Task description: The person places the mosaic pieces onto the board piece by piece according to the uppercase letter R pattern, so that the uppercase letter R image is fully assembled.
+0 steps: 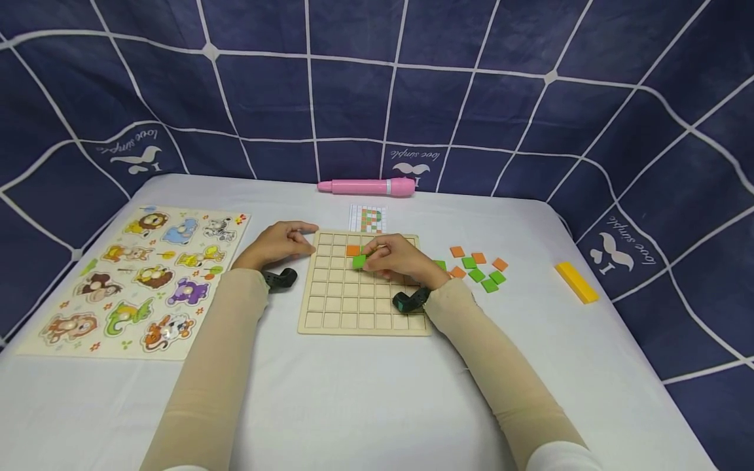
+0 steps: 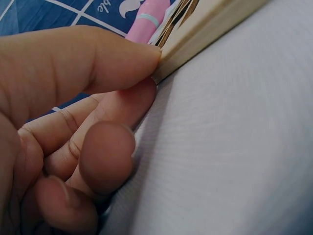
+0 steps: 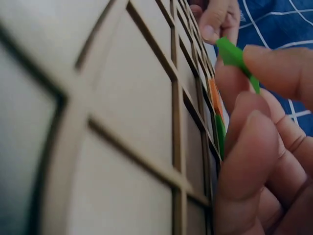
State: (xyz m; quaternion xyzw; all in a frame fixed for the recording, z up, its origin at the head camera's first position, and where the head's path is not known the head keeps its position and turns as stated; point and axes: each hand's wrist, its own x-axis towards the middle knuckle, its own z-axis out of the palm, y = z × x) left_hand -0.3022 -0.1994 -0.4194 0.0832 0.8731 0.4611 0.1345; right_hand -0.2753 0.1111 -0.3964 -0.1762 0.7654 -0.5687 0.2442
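A wooden grid board (image 1: 334, 304) lies flat on the white table. My left hand (image 1: 280, 243) holds the board's upper left edge; its thumb (image 2: 122, 56) and forefinger meet at that edge in the left wrist view. My right hand (image 1: 400, 258) pinches a green square tile (image 1: 359, 262) between thumb and forefinger, above the upper rows of the board. An orange tile (image 1: 353, 250) sits in a top-row cell. A green tile (image 3: 219, 134) lies beside the orange one in the right wrist view, partly hidden by the fingers.
Several loose orange and green tiles (image 1: 489, 285) lie right of the board. Behind it are a printed pattern card (image 1: 356, 219) and a pink pen-shaped object (image 1: 365, 188). An animal puzzle board (image 1: 135, 288) is at left, a yellow bar (image 1: 576, 282) at far right.
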